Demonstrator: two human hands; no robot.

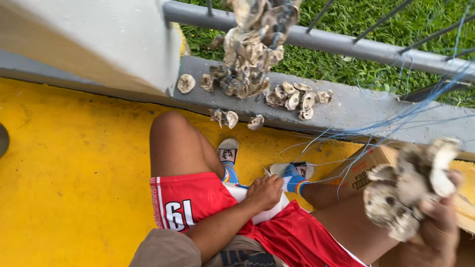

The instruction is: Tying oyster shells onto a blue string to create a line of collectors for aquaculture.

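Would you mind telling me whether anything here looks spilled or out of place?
Yes: loose shells lie scattered along the grey ledge, a few fallen onto the yellow floor. Blue strings trail in a tangle. The right hand holds a shell cluster.

Rough, chalky oyster shells (410, 190); matt yellow-painted floor (74, 173).

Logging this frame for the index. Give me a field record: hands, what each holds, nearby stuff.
left hand: closed, resting on lap over white cloth
right hand: gripping shell cluster
hanging shells: strung from rail
loose shells: on grey ledge
box: cardboard, beside right knee
strings: blue, slack, rail to box
floor: yellow
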